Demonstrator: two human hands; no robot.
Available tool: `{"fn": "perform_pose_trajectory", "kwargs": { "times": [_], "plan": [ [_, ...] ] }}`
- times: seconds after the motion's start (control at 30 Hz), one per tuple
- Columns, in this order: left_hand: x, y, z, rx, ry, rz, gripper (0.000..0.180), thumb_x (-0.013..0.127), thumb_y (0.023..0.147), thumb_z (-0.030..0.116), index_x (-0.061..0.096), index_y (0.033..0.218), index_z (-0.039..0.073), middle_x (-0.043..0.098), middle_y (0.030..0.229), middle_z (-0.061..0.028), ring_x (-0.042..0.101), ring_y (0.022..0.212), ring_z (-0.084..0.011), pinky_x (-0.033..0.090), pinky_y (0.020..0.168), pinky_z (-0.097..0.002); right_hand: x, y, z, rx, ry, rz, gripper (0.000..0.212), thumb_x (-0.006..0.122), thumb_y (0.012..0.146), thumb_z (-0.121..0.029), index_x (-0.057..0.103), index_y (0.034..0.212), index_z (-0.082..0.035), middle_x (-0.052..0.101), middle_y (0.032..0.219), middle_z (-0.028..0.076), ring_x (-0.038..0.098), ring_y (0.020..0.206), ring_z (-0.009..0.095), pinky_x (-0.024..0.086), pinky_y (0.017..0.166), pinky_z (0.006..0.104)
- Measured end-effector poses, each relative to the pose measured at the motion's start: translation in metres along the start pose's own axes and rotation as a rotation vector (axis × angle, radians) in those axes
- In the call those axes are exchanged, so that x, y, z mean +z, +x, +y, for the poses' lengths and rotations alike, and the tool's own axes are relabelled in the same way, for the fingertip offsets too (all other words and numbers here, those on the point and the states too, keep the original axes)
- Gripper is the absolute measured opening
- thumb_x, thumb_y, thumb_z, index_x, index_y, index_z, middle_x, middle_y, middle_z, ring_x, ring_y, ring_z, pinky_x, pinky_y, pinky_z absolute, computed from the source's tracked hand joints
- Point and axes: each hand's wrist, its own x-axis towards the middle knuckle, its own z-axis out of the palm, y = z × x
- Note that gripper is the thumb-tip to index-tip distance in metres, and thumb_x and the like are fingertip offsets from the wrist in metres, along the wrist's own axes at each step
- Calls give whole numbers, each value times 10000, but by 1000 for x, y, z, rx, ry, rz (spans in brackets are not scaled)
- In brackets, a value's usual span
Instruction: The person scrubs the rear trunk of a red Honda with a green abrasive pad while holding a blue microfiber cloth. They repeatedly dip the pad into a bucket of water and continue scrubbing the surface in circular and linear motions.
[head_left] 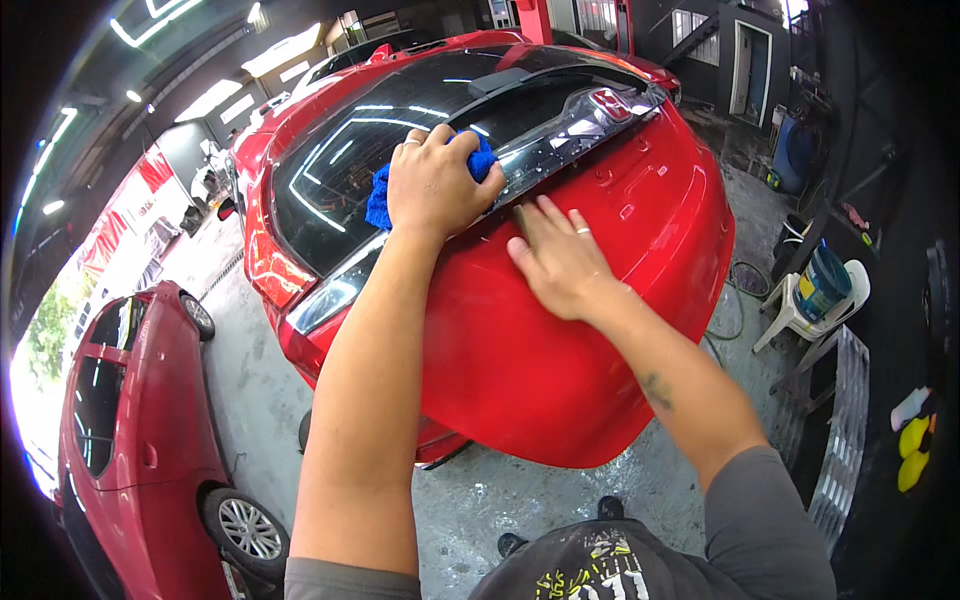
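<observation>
A red car's tailgate point(520, 370) stands partly raised in front of me. My left hand point(437, 180) is closed around a bunched blue cloth point(380, 197), at the lower edge of the dark rear window point(350, 160) by the glossy trim strip point(550, 150). Part of the cloth is hidden under my palm and fingers. Lower and to the right, my right hand point(565, 262) lies flat on the red panel with its fingers stretched just below the strip. A red badge point(608, 105) sits on the strip farther right, where pale specks dot the dark surface.
A second, darker red car point(150, 430) stands on the left. On the right, a white plastic chair point(855, 285) holds a dark blue bucket point(822, 280). Beside it is a metal slatted piece point(840, 440). A hose point(738, 310) lies on the grey floor point(250, 400).
</observation>
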Motion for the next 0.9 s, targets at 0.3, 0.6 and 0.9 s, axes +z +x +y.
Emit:
{"fn": "perform_pose_trajectory", "kwargs": {
  "times": [0.3,0.6,0.9],
  "plan": [
    [8,-3,0,32,33,16,401,824,908,446,827,1118,104,787,1150,-143,722,1123,-395,574,1010,-506,21,-78,11,-135,84,3,662,521,1156,-397,460,1656,32,467,1750,227,400,1660,366,311,1350,578],
    [6,-1,9,41,48,7,361,814,941,427,780,1000,72,755,1114,-133,698,1098,-415,557,981,-523,5,-140,106,61,-159,47,603,496,1169,-424,533,1640,-49,497,1744,158,387,1674,314,225,1370,651],
    [4,-4,11,22,43,22,332,831,925,412,776,968,87,747,1073,-127,699,1091,-402,561,968,-513,4,-151,116,-49,-169,101,614,596,1128,-458,561,1576,-39,561,1656,185,510,1571,329,331,1292,612]
  ]
}}
